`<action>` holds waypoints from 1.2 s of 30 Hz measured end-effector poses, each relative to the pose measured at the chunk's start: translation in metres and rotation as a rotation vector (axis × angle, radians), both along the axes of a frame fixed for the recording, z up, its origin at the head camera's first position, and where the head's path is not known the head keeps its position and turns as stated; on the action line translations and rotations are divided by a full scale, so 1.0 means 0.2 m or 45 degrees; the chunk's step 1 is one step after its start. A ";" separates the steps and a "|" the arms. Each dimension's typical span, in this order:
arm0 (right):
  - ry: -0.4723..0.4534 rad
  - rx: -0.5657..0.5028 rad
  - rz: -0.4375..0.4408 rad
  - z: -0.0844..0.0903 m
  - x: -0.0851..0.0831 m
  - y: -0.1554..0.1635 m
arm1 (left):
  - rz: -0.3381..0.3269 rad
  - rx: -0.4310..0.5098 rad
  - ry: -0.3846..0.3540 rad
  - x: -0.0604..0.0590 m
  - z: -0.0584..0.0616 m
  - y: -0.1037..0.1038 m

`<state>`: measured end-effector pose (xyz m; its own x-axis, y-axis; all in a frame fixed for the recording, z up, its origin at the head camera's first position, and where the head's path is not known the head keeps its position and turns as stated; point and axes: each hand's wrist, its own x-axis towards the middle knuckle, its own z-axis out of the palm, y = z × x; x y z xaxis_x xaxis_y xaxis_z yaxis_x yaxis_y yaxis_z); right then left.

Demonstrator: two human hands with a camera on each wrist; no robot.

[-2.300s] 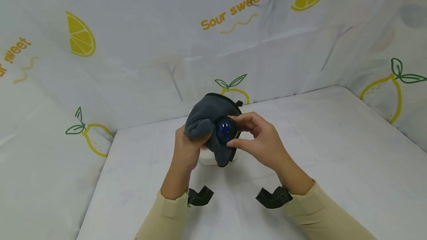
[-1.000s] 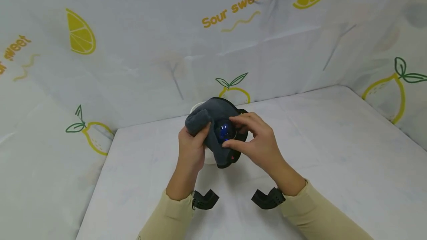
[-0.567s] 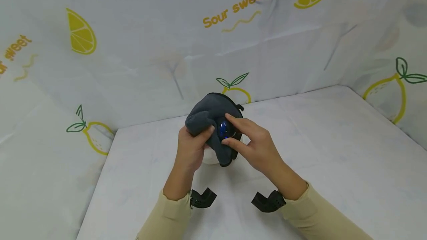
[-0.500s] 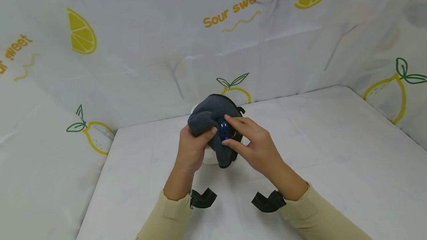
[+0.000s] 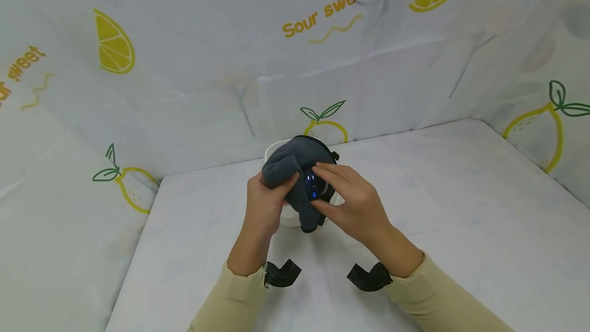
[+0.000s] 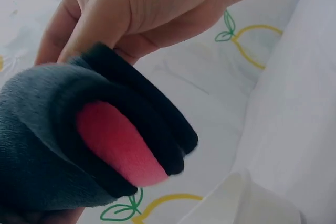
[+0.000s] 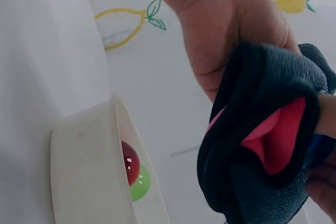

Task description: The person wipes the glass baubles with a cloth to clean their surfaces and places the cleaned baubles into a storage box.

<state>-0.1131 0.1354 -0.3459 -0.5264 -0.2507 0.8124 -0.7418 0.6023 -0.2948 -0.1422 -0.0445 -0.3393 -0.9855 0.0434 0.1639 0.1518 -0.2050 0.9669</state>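
Left hand (image 5: 264,204) gripping bunched grey cloth (image 5: 295,168); right hand (image 5: 355,204) pinching blue ball (image 5: 314,187) at frame centre, above white bowl (image 5: 276,148) on desk (image 5: 461,229). Glossy, so likely to slip from the pinch, bounce off the bowl rim, roll across the desk.

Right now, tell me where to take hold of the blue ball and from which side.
Pinch the blue ball across its bare, glossy face, from the right. It is round and smooth, so two opposed fingertips probably hold best. The grey cloth, bunched in the left hand, covers its left and back. The right hand already has fingertips on it there.
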 end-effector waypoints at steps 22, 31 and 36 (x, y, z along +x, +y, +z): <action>-1.204 -0.915 0.280 0.06 0.00 0.04 | -0.109 -0.213 0.286 0.01 -0.01 -0.05; -1.130 -0.918 0.397 0.07 0.00 0.06 | -0.230 -0.342 0.521 0.02 -0.01 -0.05; -1.049 -0.853 0.330 0.06 0.01 0.06 | -0.205 -0.374 0.536 0.02 -0.01 -0.04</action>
<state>-0.1114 0.1466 -0.3330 -0.9662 -0.0709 0.2477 -0.2475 -0.0119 -0.9688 -0.1372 -0.0529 -0.3422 -0.8141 0.2923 0.5019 0.5280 0.0124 0.8492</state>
